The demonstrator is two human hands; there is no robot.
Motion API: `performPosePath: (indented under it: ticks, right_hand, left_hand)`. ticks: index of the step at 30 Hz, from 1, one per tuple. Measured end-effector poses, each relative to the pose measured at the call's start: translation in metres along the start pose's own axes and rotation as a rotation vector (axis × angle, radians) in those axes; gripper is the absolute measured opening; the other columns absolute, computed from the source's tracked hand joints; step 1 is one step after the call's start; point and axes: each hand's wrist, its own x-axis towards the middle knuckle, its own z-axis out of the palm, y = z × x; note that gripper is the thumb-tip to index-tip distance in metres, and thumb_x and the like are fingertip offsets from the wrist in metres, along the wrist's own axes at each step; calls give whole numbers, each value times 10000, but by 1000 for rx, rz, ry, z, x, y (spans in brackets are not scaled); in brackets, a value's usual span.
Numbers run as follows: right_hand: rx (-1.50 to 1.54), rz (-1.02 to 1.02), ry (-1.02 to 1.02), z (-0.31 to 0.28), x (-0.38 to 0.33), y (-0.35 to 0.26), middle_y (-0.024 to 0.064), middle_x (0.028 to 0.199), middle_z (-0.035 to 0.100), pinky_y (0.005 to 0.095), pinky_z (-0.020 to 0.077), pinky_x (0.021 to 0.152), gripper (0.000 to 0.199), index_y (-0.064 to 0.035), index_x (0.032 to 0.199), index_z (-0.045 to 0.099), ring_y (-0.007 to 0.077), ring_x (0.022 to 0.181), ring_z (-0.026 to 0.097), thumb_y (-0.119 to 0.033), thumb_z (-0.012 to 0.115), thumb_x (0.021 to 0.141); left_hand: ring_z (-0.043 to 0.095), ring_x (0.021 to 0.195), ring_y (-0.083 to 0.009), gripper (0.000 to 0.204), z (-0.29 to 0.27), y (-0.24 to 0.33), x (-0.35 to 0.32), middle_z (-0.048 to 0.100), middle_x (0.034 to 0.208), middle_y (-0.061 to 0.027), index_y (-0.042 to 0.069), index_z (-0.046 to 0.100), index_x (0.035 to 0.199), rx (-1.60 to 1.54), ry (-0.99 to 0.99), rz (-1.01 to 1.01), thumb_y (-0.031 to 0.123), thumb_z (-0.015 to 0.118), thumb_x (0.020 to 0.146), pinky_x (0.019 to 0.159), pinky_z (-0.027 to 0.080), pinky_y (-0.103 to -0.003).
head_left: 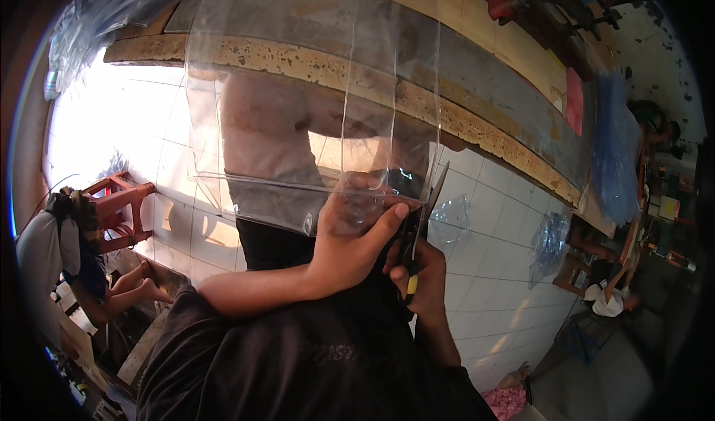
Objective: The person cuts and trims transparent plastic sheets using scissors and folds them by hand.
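A large sheet of clear plastic [283, 123] with folded or seamed edges hangs in front of me, stretching from the worktable down to my lap. My left hand [354, 223] grips its lower right part, thumb on the near side and fingers seen through the film. Close beside it, my right hand [421, 268] is closed around the black and yellow handle of a pair of scissors [432, 201]. The blades point upward along the sheet's right edge; whether they touch the plastic I cannot tell.
A worn wooden worktable edge [491, 134] crosses ahead of me. Blue-tinted plastic sheets [617, 145] hang at its right end. A plastic scrap [450, 218] lies on the tiled floor [484, 272]. At left, a person sits near a red stool [123, 211]; another person [607, 298] is at far right.
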Motion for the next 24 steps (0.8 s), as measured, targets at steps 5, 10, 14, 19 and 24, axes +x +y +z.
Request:
performPosePath:
  ticks: [5,10,14,19,24]
  right_hand:
    - [17,32,7,0,-1,-2,2,774,591,247,456,642,501,-26,897,618,80,700,574,-455,861,809]
    - [34,60,2,0,-2,-3,-3,789,593,245,450,642,488,-25,889,622,77,708,568,-443,862,813]
    - [56,30,21,3,-2,-2,-2,798,598,244,448,644,497,-23,891,621,76,716,568,-447,866,807]
    - [30,32,33,3,-3,-1,-7,803,606,243,439,638,496,-25,878,623,75,718,566,-457,857,813]
    - [28,37,61,4,-4,1,-17,766,600,242,419,614,476,-30,850,626,70,695,552,-444,858,817]
  left_hand:
    - [692,1076,-210,291,-1,-2,0,714,1079,-163,38,445,1182,32,-16,5,-46,628,971,952,547,-329]
    - [693,1074,-209,291,-2,-1,0,712,1071,-157,40,448,1183,31,-19,-13,-50,626,971,948,548,-327]
    - [695,1073,-212,286,0,0,0,709,1068,-149,43,451,1177,9,-5,-16,-56,622,971,946,550,-327]
    - [695,1079,-214,283,-2,0,2,706,1066,-144,45,448,1175,47,-28,-13,-60,615,972,947,552,-328]
    - [691,1092,-216,283,1,2,2,706,1058,-141,47,437,1174,43,-11,-33,-66,605,975,958,551,-326]
